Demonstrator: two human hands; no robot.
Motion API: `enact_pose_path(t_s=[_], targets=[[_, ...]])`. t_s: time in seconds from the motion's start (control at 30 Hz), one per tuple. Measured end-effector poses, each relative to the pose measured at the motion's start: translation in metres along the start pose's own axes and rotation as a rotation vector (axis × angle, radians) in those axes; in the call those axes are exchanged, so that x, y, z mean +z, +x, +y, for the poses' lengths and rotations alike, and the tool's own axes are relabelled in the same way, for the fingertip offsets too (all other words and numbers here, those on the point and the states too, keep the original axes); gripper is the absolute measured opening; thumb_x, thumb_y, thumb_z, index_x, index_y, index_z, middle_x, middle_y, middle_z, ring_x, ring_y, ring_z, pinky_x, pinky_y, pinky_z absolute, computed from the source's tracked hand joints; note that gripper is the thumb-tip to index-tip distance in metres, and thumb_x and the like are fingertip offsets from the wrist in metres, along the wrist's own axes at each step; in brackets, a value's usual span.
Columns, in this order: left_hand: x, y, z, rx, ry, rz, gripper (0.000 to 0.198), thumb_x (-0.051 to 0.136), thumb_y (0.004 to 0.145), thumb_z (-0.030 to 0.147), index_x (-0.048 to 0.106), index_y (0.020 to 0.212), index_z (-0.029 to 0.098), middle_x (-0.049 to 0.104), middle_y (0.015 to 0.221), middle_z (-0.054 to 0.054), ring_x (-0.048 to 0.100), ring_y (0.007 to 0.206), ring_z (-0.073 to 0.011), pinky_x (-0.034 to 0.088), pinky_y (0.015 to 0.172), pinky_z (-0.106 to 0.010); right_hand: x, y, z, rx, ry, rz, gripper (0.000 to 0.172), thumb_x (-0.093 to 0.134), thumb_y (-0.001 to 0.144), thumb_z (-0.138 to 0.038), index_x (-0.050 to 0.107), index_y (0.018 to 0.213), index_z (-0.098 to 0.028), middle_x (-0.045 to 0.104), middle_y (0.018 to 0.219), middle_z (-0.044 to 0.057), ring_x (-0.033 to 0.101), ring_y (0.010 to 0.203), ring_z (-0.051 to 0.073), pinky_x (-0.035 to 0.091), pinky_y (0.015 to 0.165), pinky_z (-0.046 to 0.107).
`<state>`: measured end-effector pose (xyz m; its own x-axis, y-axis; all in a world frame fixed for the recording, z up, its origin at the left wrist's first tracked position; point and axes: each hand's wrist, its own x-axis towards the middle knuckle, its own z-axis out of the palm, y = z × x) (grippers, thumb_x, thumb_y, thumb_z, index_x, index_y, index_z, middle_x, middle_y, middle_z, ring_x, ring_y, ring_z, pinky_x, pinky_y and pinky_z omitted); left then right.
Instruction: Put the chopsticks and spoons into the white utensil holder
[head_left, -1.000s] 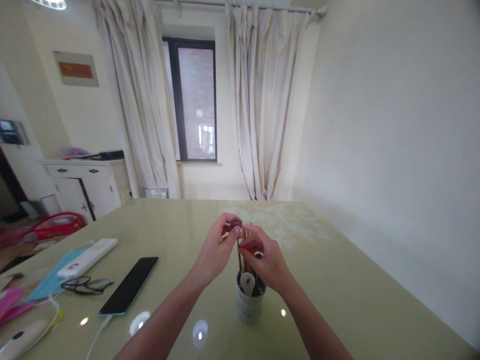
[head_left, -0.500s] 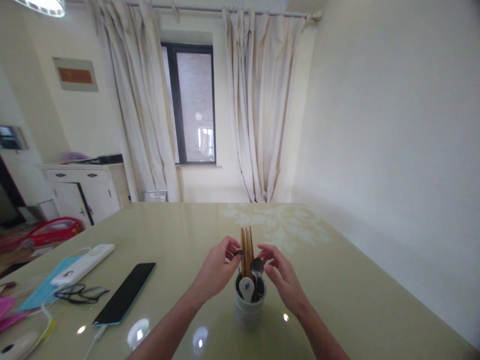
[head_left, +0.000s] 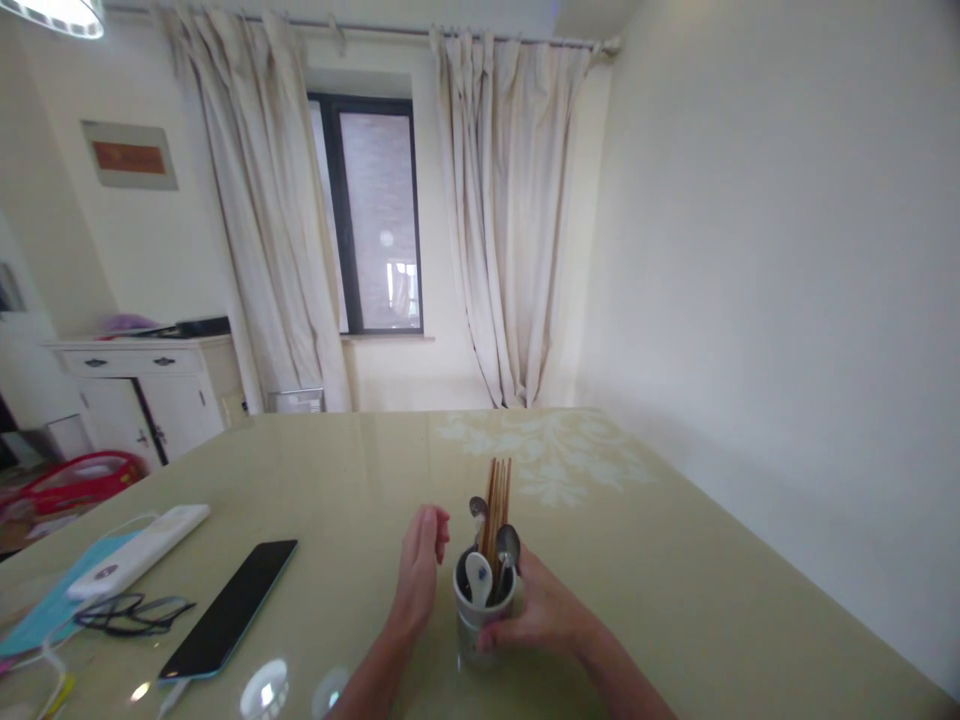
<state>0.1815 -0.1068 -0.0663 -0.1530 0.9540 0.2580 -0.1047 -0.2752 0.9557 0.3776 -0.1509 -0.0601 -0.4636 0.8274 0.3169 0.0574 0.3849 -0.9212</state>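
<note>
A pale cylindrical cup [head_left: 472,630] stands upright on the table in front of me. It holds several wooden chopsticks [head_left: 499,500], a white spoon with a blue mark [head_left: 478,577] and two metal spoons, one at the left [head_left: 478,508] and one at the right [head_left: 508,545]. My right hand [head_left: 551,605] is wrapped around the cup's right side, its thumb across the front. Left of the cup, my left hand [head_left: 420,565] hovers apart from it, fingers loosely bent, with nothing seen in them. Some of the right fingers are hidden behind the cup.
On the left of the glossy table [head_left: 360,480] lie a black-screened phone [head_left: 232,605] with a cable, eyeglasses [head_left: 131,613], a white device [head_left: 142,550] and a blue face mask [head_left: 67,590]. A wall [head_left: 772,300] runs along the right side.
My left hand has let go of the small metal spoon, which now rests in the cup, and moved down and left. My right hand has come down from the spoons onto the cup.
</note>
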Motion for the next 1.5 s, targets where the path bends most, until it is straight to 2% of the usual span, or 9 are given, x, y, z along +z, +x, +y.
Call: enact_pose_path(t_s=[0.13,0.3,0.47,0.6,0.87,1.1,1.2,1.33,1.5], targets=[[0.001,-0.016,-0.022,0.042,0.123,-0.149,0.059,0.046,0.097,0.077,0.063,0.090,0.021,0.056,0.075,0.001,0.054,0.071,-0.0166,0.045,0.066,-0.027,-0.006,-0.003,0.007,0.004,-0.042,0.044,0.093,0.095,0.066,-0.028,0.053,0.148,-0.023,0.069,0.133,0.010,0.065,0.121,0.033,0.049,0.108,0.047],[-0.003,-0.020,-0.022,0.113,0.274,-0.248,0.056,0.042,0.100,0.071,0.059,0.082,0.021,0.052,0.072,0.002,0.051,0.070,-0.0165,0.041,0.066,-0.027,-0.039,-0.007,0.021,0.084,-0.111,0.171,0.076,0.090,0.069,-0.030,0.060,0.137,-0.018,0.073,0.124,0.013,0.069,0.113,0.034,0.052,0.104,0.051],[-0.011,-0.006,-0.021,0.150,0.363,-0.129,0.057,0.048,0.093,0.076,0.044,0.069,0.024,0.039,0.064,0.006,0.041,0.061,-0.0145,0.032,0.058,-0.027,-0.080,-0.013,0.040,0.074,-0.134,0.369,0.077,0.091,0.070,-0.040,0.060,0.137,-0.021,0.074,0.122,0.015,0.069,0.116,0.037,0.051,0.108,0.059],[-0.017,0.003,-0.027,0.157,0.380,-0.031,0.058,0.046,0.091,0.078,0.039,0.067,0.026,0.035,0.062,0.007,0.039,0.060,-0.0141,0.030,0.057,-0.027,-0.093,-0.015,0.048,0.068,-0.082,0.509,0.084,0.095,0.066,-0.047,0.057,0.138,-0.026,0.072,0.127,0.015,0.069,0.118,0.038,0.051,0.107,0.060],[-0.017,0.008,-0.036,0.160,0.411,-0.020,0.058,0.043,0.090,0.079,0.038,0.066,0.026,0.034,0.060,0.007,0.039,0.057,-0.0139,0.030,0.056,-0.027,-0.086,-0.009,0.056,0.134,-0.112,0.615,0.084,0.093,0.063,-0.044,0.051,0.133,-0.023,0.073,0.121,0.013,0.074,0.107,0.034,0.059,0.099,0.054],[-0.023,0.006,-0.038,0.182,0.458,-0.010,0.059,0.044,0.091,0.079,0.038,0.065,0.026,0.036,0.059,0.007,0.039,0.057,-0.0142,0.028,0.057,-0.027,-0.111,-0.013,0.064,0.169,-0.247,0.767,0.092,0.078,0.064,-0.045,0.043,0.145,-0.018,0.074,0.124,0.015,0.075,0.108,0.035,0.056,0.104,0.054],[-0.024,0.005,-0.037,0.202,0.495,-0.054,0.057,0.046,0.093,0.075,0.039,0.065,0.026,0.037,0.058,0.006,0.038,0.056,-0.0141,0.026,0.057,-0.028,-0.125,-0.018,0.067,0.212,-0.375,0.835,0.089,0.074,0.063,-0.045,0.047,0.144,-0.018,0.075,0.122,0.014,0.074,0.111,0.038,0.053,0.106,0.056],[-0.024,0.004,-0.040,0.238,0.528,-0.104,0.052,0.048,0.094,0.067,0.038,0.064,0.026,0.037,0.056,0.007,0.037,0.054,-0.0139,0.024,0.057,-0.028,-0.140,-0.026,0.074,0.233,-0.397,0.896,0.098,0.070,0.062,-0.047,0.043,0.150,-0.014,0.074,0.127,0.017,0.072,0.117,0.038,0.051,0.109,0.054],[-0.024,0.004,-0.042,0.251,0.541,-0.116,0.046,0.048,0.094,0.060,0.038,0.065,0.026,0.037,0.056,0.007,0.037,0.054,-0.0136,0.024,0.058,-0.028,-0.139,-0.031,0.073,0.265,-0.381,1.016,0.105,0.078,0.059,-0.053,0.044,0.150,-0.015,0.074,0.125,0.017,0.074,0.114,0.040,0.056,0.101,0.054]])
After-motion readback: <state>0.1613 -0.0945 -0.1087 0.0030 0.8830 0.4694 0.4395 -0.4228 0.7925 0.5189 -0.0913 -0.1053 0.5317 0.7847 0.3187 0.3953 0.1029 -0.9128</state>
